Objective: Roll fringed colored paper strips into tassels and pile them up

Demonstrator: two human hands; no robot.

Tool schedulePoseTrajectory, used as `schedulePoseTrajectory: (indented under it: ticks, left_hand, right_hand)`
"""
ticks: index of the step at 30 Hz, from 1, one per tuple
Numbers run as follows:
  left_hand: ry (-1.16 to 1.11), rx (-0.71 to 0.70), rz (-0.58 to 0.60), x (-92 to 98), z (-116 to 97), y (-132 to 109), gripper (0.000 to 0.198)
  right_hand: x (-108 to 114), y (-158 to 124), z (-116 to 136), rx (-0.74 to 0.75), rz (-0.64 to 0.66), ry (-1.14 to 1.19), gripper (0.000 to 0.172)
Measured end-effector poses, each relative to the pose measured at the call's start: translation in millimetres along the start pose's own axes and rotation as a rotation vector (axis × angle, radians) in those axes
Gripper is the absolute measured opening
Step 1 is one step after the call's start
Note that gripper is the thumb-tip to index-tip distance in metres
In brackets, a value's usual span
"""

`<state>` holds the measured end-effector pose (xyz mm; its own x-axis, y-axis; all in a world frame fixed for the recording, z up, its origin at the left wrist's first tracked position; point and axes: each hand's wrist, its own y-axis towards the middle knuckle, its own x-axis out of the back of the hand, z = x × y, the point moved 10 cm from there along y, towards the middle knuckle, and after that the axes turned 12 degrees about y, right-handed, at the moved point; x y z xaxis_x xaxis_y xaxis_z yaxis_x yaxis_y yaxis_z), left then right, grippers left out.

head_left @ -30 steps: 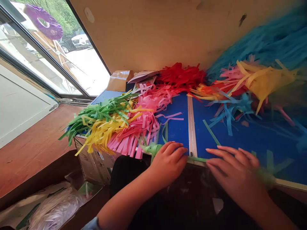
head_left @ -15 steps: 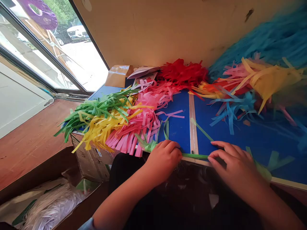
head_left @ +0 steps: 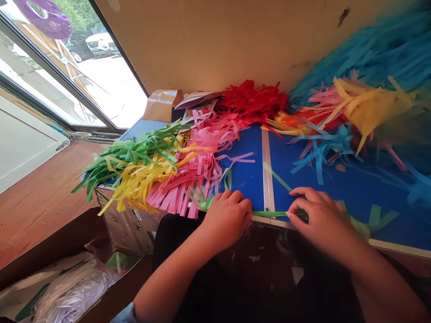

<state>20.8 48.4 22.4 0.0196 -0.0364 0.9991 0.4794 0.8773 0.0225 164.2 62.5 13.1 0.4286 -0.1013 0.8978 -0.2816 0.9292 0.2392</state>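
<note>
A green paper strip [head_left: 269, 214] runs between my two hands along the front edge of the blue table [head_left: 247, 179]. My left hand [head_left: 230, 215] is closed over its left part, with loose green ends fanning out beyond the knuckles. Thumb and forefinger of my right hand [head_left: 313, 215] pinch the strip's other side. One thin green end [head_left: 278, 177] sticks up and leftward from the right fingers. Pale green strips [head_left: 379, 220] lie on the table to the right of that hand. What sits under my left palm is hidden.
Left of my hands lie pink [head_left: 178, 193], yellow [head_left: 131, 179] and green fringe bundles [head_left: 134, 148]. Red fringe [head_left: 252, 103] and a large blue heap [head_left: 357, 67] rest by the wall. A brown envelope [head_left: 161, 105] is at the back. Below left stands an open carton [head_left: 134, 287] holding white strands.
The view has shifted slightly, so the table things appear a little further left. Both hands keep their hold on the green strip, with hardly any movement between them.
</note>
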Motion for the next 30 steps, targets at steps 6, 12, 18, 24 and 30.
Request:
schedulePoseTrajectory:
  ticks: [6, 12, 18, 24, 30]
  left_hand:
    - [-0.119, -0.085, 0.115, -2.3, 6.0, 11.3, 0.009]
    - [-0.125, -0.139, 0.223, -5.1, 6.9, 15.0, 0.012]
    - [-0.135, -0.080, 0.231, -8.5, 24.5, 6.4, 0.015]
    - [-0.118, -0.082, 0.276, -12.6, 33.4, 8.9, 0.015]
    - [-0.109, -0.117, 0.316, -15.5, 33.7, 15.8, 0.013]
  right_hand:
    - [-10.7, 24.2, -2.0, -0.080, 0.267, 0.131, 0.020]
    - [-17.8, 36.3, -2.7, -0.229, 0.546, 0.069, 0.011]
    - [-18.3, 40.2, -15.9, -0.329, 0.609, 0.078, 0.025]
    - [-27.2, 47.3, -18.3, -0.284, 0.700, 0.229, 0.031]
    - [-13.3, 50.6, -21.6, -0.227, 0.598, 0.244, 0.013]
